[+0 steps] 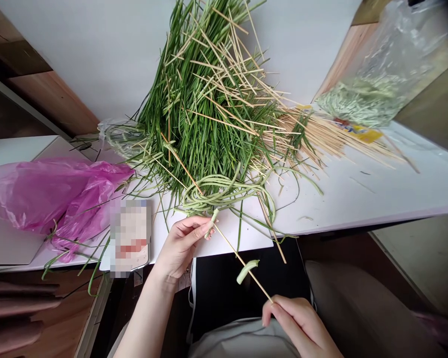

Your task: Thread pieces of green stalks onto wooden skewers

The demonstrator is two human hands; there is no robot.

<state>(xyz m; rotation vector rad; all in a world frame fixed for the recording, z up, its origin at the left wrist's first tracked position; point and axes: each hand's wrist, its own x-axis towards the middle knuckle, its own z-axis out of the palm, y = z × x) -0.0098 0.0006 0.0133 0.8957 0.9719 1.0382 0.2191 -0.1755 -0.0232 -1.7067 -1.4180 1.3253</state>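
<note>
Two hands are pinching one light, stiff skewer [242, 260]: left hand [181, 247] at its tip, right hand [297, 322] at its bare end (threaded green stalk [247, 271] looks soft).

The right hand [296, 323] grips a skewer [229, 247] threaded with a scape piece [247, 271]; the left hand [181, 247] pinches a second piece [211, 223] on it, near a heap of scapes [205, 139] on the worktop [358, 174].

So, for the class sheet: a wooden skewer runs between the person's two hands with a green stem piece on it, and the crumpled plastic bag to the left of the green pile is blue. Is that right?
Not quite: the crumpled plastic bag is pink, not blue, as the head view shows. The rest stands: the wooden skewer runs between the left hand and right hand, with a green stem piece on it.
</note>
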